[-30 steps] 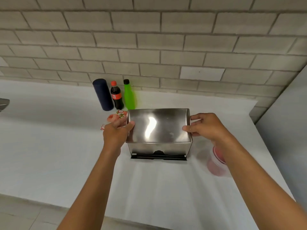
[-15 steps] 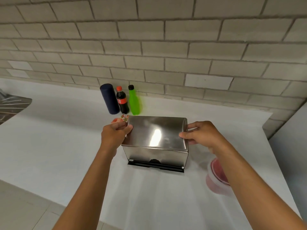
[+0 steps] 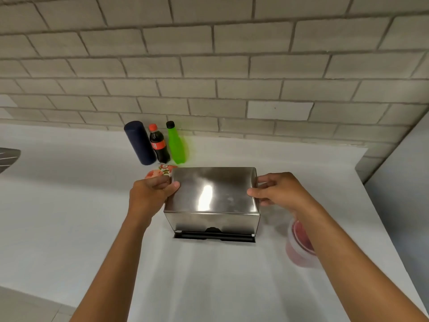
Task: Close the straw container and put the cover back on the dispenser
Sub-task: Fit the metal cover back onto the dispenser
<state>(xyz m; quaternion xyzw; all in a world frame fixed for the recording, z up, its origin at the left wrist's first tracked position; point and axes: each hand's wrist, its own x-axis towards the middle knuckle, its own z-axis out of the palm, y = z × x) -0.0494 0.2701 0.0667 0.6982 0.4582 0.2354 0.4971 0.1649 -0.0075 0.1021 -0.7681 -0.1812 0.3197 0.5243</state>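
A shiny steel dispenser cover [image 3: 213,194] sits over the dispenser in the middle of the white counter [image 3: 69,217]; a black base strip [image 3: 214,235] shows under its front edge. My left hand [image 3: 151,196] grips the cover's left end, thumb on top. My right hand [image 3: 278,191] grips the right end, fingers on its side. A round plastic container [image 3: 299,245] with red contents and a clear lid stands to the right, partly hidden by my right forearm.
Against the brick wall stand a dark blue cylinder [image 3: 139,142], a small cola bottle [image 3: 159,144] and a green bottle [image 3: 176,144]. Red-printed packets [image 3: 160,173] lie behind my left hand. A grey wall panel [image 3: 406,194] bounds the right. A dark object [image 3: 8,156] is at the left edge.
Both hands have stayed on the ends of the steel cover. The camera view has shifted, showing more wall; the cover sits square over the base.
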